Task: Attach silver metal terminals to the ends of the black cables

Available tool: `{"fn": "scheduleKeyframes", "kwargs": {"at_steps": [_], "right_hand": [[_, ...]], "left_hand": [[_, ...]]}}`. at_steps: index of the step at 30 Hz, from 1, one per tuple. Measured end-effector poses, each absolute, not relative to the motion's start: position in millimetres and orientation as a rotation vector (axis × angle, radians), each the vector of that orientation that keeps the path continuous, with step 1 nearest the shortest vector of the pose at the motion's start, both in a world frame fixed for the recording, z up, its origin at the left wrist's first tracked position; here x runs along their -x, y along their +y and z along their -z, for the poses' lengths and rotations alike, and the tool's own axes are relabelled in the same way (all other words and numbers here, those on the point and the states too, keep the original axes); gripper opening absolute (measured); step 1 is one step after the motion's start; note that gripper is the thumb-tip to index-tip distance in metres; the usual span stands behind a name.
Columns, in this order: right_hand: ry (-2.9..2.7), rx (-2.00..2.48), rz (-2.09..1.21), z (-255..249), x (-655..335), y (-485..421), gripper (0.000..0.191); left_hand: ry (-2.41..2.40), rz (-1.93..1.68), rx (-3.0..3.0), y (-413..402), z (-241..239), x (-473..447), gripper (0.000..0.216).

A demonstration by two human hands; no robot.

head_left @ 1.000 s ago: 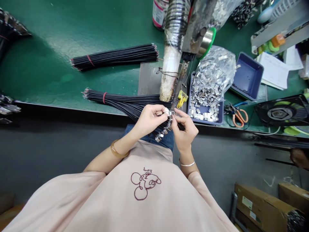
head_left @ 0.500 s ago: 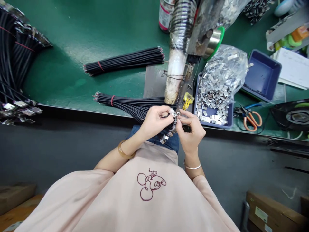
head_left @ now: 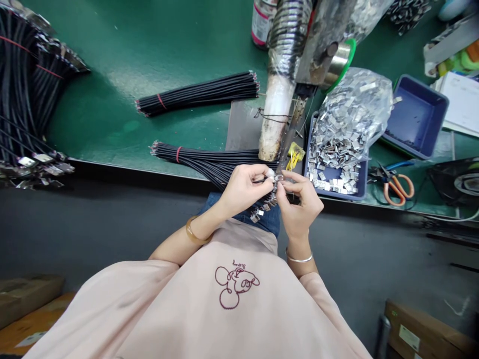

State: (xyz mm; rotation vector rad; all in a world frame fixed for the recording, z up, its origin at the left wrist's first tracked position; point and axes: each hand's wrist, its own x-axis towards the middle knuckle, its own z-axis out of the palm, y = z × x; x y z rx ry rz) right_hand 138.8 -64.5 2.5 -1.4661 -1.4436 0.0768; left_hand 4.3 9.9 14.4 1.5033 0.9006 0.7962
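Note:
My left hand (head_left: 245,192) is closed in a pinch, with a white covering on one fingertip, on the end of a black cable at the table's front edge. Opposite it, my right hand (head_left: 301,207) pinches a small silver metal connector (head_left: 279,177) against that cable end. The exact contact is too small to make out. Below the fingers, other connectors (head_left: 256,216) hang on cable ends over my lap. A bundle of black cables (head_left: 202,158) with a red tie runs leftward from my hands. Just above the fingers stands a white-wrapped duct (head_left: 275,114) beside a narrow metal arm (head_left: 295,117).
Another tied cable bundle (head_left: 198,93) lies farther back. On the right are a blue tray (head_left: 362,192) with a bag of metal connectors (head_left: 355,109), a second blue tray (head_left: 441,107), orange-handled pliers (head_left: 398,189) and a solder spool (head_left: 339,65). Finished-looking cables (head_left: 22,89) are piled left.
The whole view has shifted slightly, so the table things appear a little farther right. Both hands keep their pinch at the same spot beneath the duct.

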Motion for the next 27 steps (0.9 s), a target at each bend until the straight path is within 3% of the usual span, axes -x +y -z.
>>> {"fn": "scheduleKeyframes", "kwargs": {"at_steps": [21, 27], "right_hand": [[-1.536, 1.440, 0.017, 1.5, -144.1, -71.3, 0.012], [-1.785, 1.354, 0.120, 1.7, -149.7, -73.6, 0.015]], "left_hand": [[0.902, -0.735, -1.592, 5.2, -14.0, -2.7, 0.014], [0.650, -0.556, -1.414, 14.0, -22.2, 13.0, 0.025]]}}
